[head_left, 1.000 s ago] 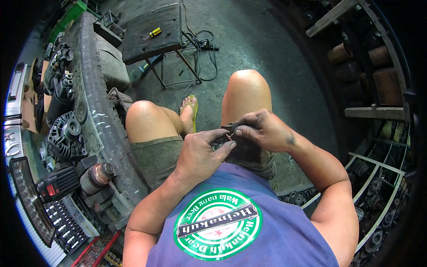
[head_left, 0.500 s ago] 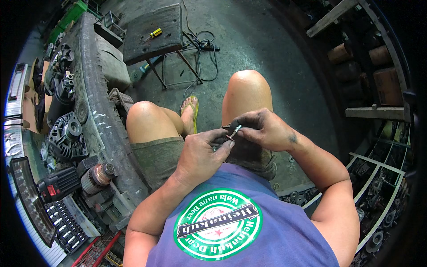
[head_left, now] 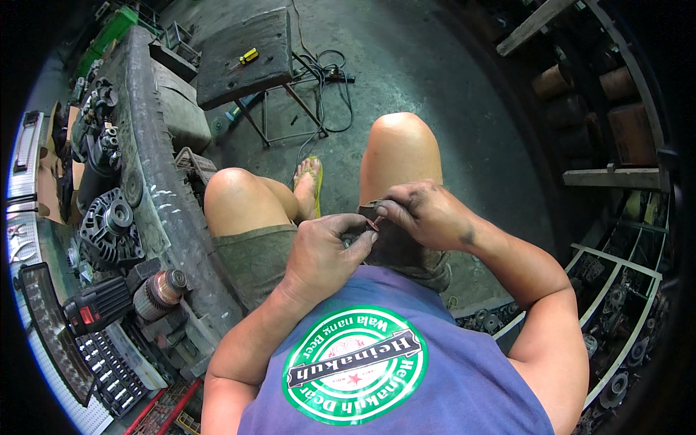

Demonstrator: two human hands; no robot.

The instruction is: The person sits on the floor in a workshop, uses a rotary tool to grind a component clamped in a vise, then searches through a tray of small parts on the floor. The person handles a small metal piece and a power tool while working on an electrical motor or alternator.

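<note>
A small reddish piece [head_left: 373,225] is pinched between the thumb and fingers of the left hand [head_left: 322,250], above the lap and the dark shorts [head_left: 257,264]. The right hand [head_left: 428,214] is held just beside it, thumb and forefinger pressed together on a thin pin [head_left: 379,219], whose exact form is too small to be made out surely. A yellow-handled screwdriver [head_left: 249,56] is left on the stool [head_left: 243,81]; an alternator [head_left: 110,225] is set on the workbench [head_left: 148,156].

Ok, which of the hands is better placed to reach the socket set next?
Likely the left hand: it is nearer the socket set, while the right hand lies farther across. But the left pinches a small reddish part.
</note>
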